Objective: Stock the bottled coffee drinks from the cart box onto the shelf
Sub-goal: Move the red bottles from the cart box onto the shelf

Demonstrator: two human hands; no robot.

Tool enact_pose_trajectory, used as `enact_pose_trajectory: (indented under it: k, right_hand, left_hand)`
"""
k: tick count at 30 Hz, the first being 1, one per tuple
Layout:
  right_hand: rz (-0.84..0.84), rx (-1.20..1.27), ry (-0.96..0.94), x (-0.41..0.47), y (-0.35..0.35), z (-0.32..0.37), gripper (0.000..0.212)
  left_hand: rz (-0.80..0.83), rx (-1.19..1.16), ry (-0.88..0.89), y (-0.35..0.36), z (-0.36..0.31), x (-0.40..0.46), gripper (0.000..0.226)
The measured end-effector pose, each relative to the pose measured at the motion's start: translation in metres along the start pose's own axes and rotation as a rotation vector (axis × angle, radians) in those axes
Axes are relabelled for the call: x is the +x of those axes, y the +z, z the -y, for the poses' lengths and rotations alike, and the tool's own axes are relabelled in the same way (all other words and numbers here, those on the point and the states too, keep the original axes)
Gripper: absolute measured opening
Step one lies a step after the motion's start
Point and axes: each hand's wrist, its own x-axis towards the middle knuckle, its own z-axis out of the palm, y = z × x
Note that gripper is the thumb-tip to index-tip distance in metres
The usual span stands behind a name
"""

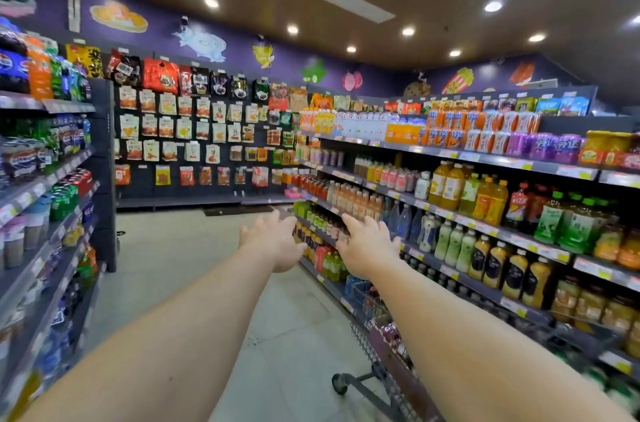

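Two bare forearms reach forward down a shop aisle. Left hand [273,241] and right hand [367,245] are both spread wide, fingers straight, holding nothing, near each other but apart. One wire cart [377,349] stands below the right forearm, against the shelf [485,286] on the right; packed goods show inside it, too blurred to count or name. Five shelf tiers carry rows of bottles [495,266], too many to count. Which are coffee drinks cannot be told. Snack packs [194,131] hang on the far wall.
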Motion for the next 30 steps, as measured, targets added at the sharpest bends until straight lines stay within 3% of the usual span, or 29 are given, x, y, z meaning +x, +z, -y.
enact_pose_trajectory:
  k: [9, 23, 30]
  right_hand:
    - [0.079, -0.057, 0.102, 0.019, 0.047, -0.053, 0.055]
    - [0.123, -0.161, 0.307, 0.187, 0.117, -0.295, 0.055]
    - [0.211, -0.156, 0.385, 0.258, 0.164, -0.369, 0.063]
  left_hand:
    - [0.146, 0.012, 0.147, 0.082, -0.028, 0.041, 0.07]
    - [0.203, 0.03, 0.326, 0.236, -0.181, 0.251, 0.072]
    - [0.288, 0.026, 0.361, 0.311, -0.218, 0.347, 0.071]
